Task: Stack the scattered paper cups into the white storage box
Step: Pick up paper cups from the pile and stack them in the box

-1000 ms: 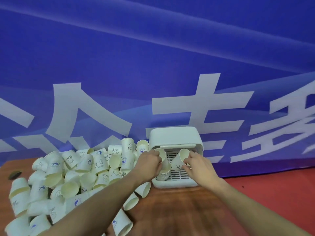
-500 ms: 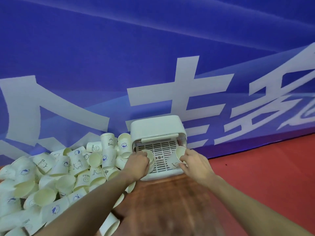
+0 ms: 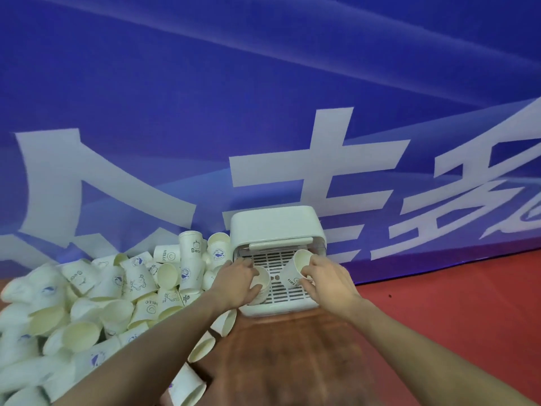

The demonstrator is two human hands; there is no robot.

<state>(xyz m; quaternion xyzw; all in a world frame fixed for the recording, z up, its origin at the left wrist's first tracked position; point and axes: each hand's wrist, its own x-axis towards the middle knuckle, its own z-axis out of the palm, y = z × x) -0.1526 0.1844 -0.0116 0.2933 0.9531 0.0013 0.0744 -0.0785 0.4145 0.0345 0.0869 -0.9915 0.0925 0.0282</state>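
Dozens of scattered paper cups lay heaped on the left of the wooden table, too many and too blurred toward the frame's left edge to count; the pile pressed up against the blue banner behind and reached right as far as the left wall of the white storage box. Three loose cups trailed down beside the left forearm toward the near edge. The bare stretch of tabletop ran between the two forearms, in front of the box, and on the far right the red floor showed beyond the table's edge.

The left hand curled round a short stack of nested cups standing on the left of the box's slotted tray (how many were nested could not be told). The box stood against the banner with its lid raised at the back; apart from that stack its grille showed bare slots. The right hand pinched one single cup, printed HELLO, tilted with its mouth toward the back of the box, held just above the tray's right side.
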